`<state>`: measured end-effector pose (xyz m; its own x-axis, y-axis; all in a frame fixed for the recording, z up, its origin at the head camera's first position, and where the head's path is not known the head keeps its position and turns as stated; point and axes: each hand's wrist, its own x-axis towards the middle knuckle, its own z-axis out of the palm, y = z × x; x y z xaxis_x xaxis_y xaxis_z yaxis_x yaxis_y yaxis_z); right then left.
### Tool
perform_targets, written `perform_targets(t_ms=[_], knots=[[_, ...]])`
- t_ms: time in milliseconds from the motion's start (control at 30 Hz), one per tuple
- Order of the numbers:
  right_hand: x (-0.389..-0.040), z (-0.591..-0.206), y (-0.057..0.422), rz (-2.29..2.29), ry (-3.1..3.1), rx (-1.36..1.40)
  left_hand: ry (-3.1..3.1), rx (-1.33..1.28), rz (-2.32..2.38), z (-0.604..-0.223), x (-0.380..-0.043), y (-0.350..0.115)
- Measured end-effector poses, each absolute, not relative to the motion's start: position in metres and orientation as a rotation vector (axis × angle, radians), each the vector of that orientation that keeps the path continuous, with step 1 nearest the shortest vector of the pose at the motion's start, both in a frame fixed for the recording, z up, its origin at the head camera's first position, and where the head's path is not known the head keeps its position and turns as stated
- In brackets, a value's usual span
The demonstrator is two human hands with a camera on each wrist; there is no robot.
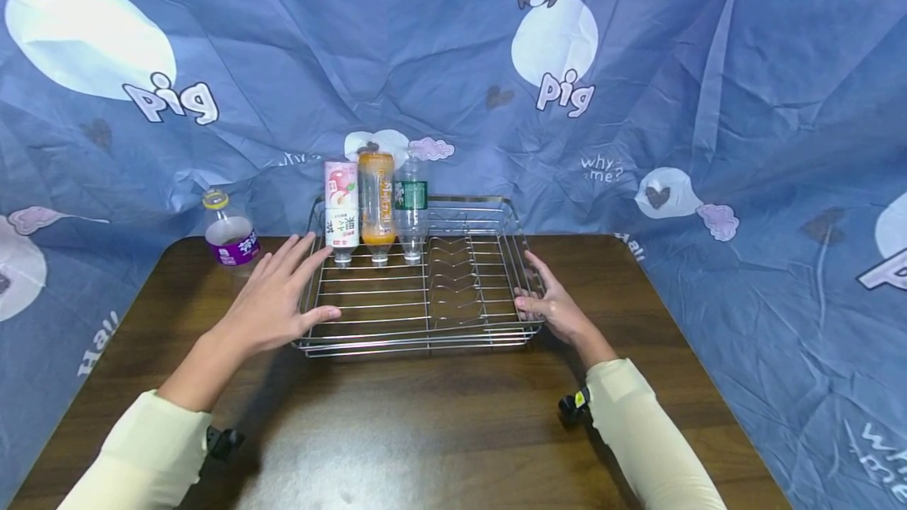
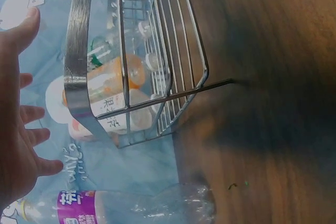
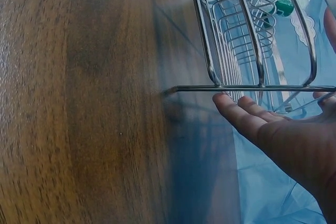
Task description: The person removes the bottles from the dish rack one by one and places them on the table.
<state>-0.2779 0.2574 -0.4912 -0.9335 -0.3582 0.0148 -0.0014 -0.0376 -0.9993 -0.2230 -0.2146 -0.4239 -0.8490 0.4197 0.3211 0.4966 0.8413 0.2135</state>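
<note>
A wire dish rack (image 1: 418,351) stands on the table between the two hands. Three bottles lean neck-down at its back left: one with a pink and white label (image 1: 342,215), an orange-labelled one (image 1: 377,199) and a clear one with a green label (image 1: 412,199). My left hand (image 1: 272,297) hovers at the rack's left side, fingers spread and thumb apart, holding nothing; the left wrist view shows a gap to the frame. My right hand (image 1: 556,305) is at the right side, its fairly straight fingers (image 3: 241,114) along the outer wires and the thumb near the rim.
A clear bottle with a purple label and yellow neck ring (image 1: 232,234) stands upright at the table's back left, beyond my left hand. The brown wooden table (image 1: 425,431) ends at a blue printed cloth (image 1: 439,46) behind and on both sides.
</note>
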Motion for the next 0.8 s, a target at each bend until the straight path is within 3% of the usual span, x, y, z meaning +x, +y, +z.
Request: perform_targets(t_ms=[800], knots=[[-0.277,-0.492,0.258,-2.088,1.948,-0.402,-2.846,-0.798,-0.356,-0.412,-0.254,-0.198]])
